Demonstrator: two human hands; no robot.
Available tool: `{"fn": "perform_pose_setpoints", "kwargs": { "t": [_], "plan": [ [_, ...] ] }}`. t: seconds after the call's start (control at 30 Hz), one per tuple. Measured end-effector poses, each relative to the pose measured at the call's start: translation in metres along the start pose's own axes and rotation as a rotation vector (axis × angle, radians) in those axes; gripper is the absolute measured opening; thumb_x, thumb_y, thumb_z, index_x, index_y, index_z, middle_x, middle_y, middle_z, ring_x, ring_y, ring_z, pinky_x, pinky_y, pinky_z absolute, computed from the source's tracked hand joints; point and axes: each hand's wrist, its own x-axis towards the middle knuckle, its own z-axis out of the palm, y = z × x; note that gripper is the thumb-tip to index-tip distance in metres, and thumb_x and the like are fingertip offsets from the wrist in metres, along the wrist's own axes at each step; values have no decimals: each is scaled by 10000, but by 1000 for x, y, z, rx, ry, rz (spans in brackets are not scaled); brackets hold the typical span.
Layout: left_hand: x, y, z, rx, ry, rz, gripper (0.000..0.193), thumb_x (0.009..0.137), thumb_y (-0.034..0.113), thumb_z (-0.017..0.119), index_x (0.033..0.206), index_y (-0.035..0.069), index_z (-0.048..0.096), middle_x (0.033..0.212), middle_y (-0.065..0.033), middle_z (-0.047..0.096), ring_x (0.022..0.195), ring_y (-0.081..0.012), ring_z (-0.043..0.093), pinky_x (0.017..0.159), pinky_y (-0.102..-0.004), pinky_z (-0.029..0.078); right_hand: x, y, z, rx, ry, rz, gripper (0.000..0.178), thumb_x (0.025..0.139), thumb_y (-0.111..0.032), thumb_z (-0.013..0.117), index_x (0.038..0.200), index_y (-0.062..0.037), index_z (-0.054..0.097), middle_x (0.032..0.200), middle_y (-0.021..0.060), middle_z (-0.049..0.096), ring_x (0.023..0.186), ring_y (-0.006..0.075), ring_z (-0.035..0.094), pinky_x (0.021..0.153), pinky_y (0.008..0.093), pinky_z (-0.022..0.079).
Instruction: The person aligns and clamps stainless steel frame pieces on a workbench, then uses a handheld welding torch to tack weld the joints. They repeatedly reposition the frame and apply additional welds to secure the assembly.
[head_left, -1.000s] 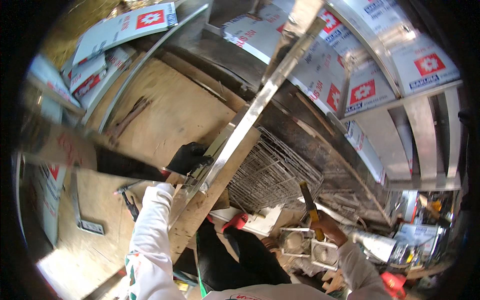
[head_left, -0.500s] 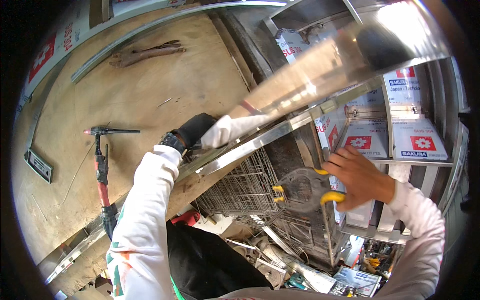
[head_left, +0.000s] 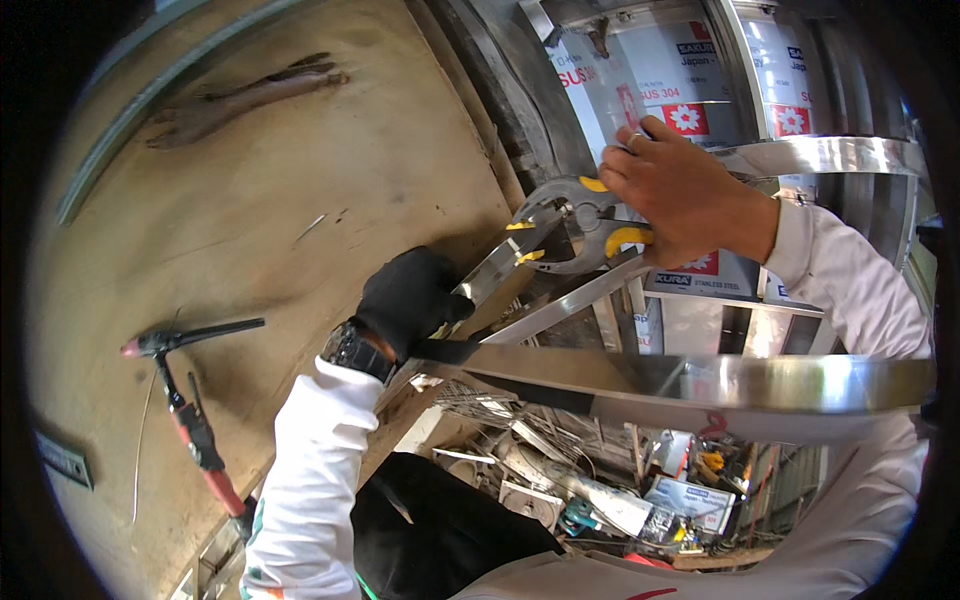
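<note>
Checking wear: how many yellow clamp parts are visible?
4 on the clamp: upper tip, lower tip; upper grip, lower grip at the right hand; others may be hidden.

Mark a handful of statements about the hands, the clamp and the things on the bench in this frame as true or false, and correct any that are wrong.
1. The left hand wears a black glove. True.
2. The right hand wears a matching glove. False: it is bare.
3. The clamp is in the right hand, with its yellow tips toward the left hand's side. True.
4. The left hand is holding the torch. False: the torch lies on the wooden board.
5. A dark watch is on the left wrist. True.
6. The left sleeve is plain black. False: the left sleeve is mostly white.
</note>
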Motion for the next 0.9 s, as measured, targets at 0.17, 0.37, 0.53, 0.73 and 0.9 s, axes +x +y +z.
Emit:
{"fn": "perform_pose_setpoints", "kwargs": {
  "t": [0.17, 0.37, 0.53, 0.73, 0.9],
  "plan": [
    [-6, 2, 3, -15, 63, -17, 371, 738, 286, 839, 1054, 99, 792, 1023, -174, 732, 942, -389, 704, 830, -452, 553, 37, -3, 6, 38, -96, -121, 635, 602, -390, 830, 1078, 11, 703, 1131, 122, 643, 1195, 306, 583, 1041, 421, 396],
    [-6, -6, 5, -37, 68, 0, 412, 737, 266, 857, 1109, 103, 782, 1044, -172, 718, 957, -387, 697, 829, -450, 554, 61, -4, 11, -61, -171, -198, 592, 602, -357, 812, 1061, 7, 730, 1106, 102, 661, 1219, 286, 578, 1049, 388, 369],
    [-7, -7, 7, -14, 118, 29, 418, 747, 265, 858, 1127, 108, 782, 1034, -170, 717, 959, -381, 700, 824, -446, 560, 69, -4, 16, -44, -52, -261, 469, 635, -315, 794, 1001, -22, 779, 1089, 94, 691, 1180, 278, 593, 1012, 393, 386],
    [-5, -3, 8, -1, 89, 0, 387, 747, 258, 869, 1090, 97, 792, 1027, -166, 725, 930, -371, 712, 818, -439, 569, 71, -11, 25, -72, -6, -273, 389, 658, -307, 818, 969, -72, 821, 1095, 106, 720, 1138, 281, 598, 959, 411, 406],
    [-9, -10, 13, -10, 201, 71, 350, 706, 242, 893, 1002, 76, 808, 994, -147, 748, 872, -352, 728, 787, -430, 580, 71, -16, 20, -33, -63, -276, 317, 680, -290, 810, 945, -118, 831, 1099, 97, 716, 1137, 276, 586, 947, 414, 406]
  ]
}}
